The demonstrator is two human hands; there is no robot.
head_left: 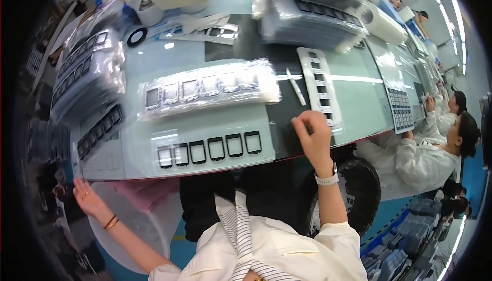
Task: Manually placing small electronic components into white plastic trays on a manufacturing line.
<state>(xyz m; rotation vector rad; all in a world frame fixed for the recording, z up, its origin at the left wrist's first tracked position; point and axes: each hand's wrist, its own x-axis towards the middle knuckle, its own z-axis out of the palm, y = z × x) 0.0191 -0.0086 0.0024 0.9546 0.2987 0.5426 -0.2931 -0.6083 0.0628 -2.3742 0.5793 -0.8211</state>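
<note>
My right hand (313, 133) hangs over the table's front edge, its fingers curled in; anything in them is too small to make out. Just beyond it lies a white strip with dark square windows (322, 88), and a slim white pen-like tool (295, 87) rests to the strip's left. Down at the table's left front corner, my left hand (89, 199) is open, fingers stretched, nothing in it. Between the hands, several black rectangular frames (216, 148) lie in a row on the glass tabletop (215, 117). Behind them sits a clear plastic-wrapped tray of similar frames (210, 87).
Wrapped tray stacks stand at the left (89, 73) and back right (312, 22). A dark frame strip (100, 131) lies near the left edge. A black ring (137, 37) and paper roll (382, 22) are farther back. A co-worker in white (423, 160) sits at right; a bin (130, 229) stands below.
</note>
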